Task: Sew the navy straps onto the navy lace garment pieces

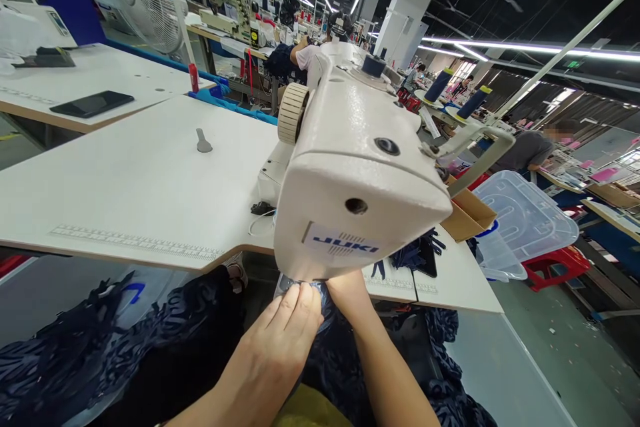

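Note:
A white sewing machine fills the middle of the view, its rounded end towards me. Below its head, my left hand has its fingers together and bent over a piece of dark blue patterned fabric, pressing it at the machine bed. On the other side of that fabric is my right hand; the machine head hides its fingers, so their grip does not show. The needle and presser foot are also out of sight. More of the dark blue cloth hangs down over my lap between my forearms.
The white tabletop carries a printed ruler along its front edge. A phone lies at the left. Dark fabric heaps lie below left. At the right are a cardboard box, clear plastic bins and a red stool.

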A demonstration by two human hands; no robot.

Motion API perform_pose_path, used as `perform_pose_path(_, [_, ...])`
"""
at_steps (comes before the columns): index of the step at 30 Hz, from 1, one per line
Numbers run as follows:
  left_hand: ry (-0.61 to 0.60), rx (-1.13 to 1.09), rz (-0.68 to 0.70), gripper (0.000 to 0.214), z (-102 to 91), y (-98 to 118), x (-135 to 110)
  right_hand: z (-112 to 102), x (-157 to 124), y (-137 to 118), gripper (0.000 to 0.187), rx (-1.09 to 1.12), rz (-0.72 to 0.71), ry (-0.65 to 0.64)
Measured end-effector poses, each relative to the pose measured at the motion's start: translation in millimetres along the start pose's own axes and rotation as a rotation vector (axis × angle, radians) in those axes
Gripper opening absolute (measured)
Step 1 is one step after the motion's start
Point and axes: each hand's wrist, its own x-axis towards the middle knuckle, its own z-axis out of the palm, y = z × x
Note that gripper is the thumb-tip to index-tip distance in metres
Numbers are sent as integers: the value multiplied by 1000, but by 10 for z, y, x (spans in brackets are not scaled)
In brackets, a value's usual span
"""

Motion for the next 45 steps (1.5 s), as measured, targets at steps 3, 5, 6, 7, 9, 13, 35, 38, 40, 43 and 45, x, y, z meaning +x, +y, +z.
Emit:
perform_pose_path(3, [-16, -1, 6, 23, 5, -1, -3, 1, 4, -26, 21, 16, -13, 15])
perform_pose_path(5, [-24, 6, 11, 23, 13, 1, -23, 3, 4, -46, 22, 30, -17, 25])
perform_pose_path(6, [-31, 10, 13, 24, 17, 2, -37, 4, 4, -56, 23, 42, -21, 31])
perform_pose_path(7, [-39, 13, 12, 24, 21, 4, -51, 5, 4, -66, 25, 57, -28, 35])
perform_pose_path(9, [-48, 5, 1, 25, 25, 7, -77, 5, 4, -83, 29, 84, -38, 41])
perform_pose_path(13, [-35, -17, -18, 25, 32, 14, -89, 1, 7, -110, 33, 100, -46, 44])
perform_pose_path(35, [55, -7, -125, 27, 113, 77, -175, 28, -9, -51, 35, 88, -100, 28])
perform_pose_path(38, [57, -17, -112, 27, 82, 60, -158, 33, -19, -38, 31, 110, -79, 44])
perform_pose_path(40, [48, -35, -71, 25, 40, 29, -123, 33, -27, -27, 29, 116, -52, 30])
perform_pose_path(43, [35, -53, -13, 22, -16, -14, -79, 33, -38, -18, 26, 87, -2, 16])
perform_pose_path(45, [27, -45, -2, 23, -31, -24, -74, 36, -45, -8, 23, 60, 23, 37])
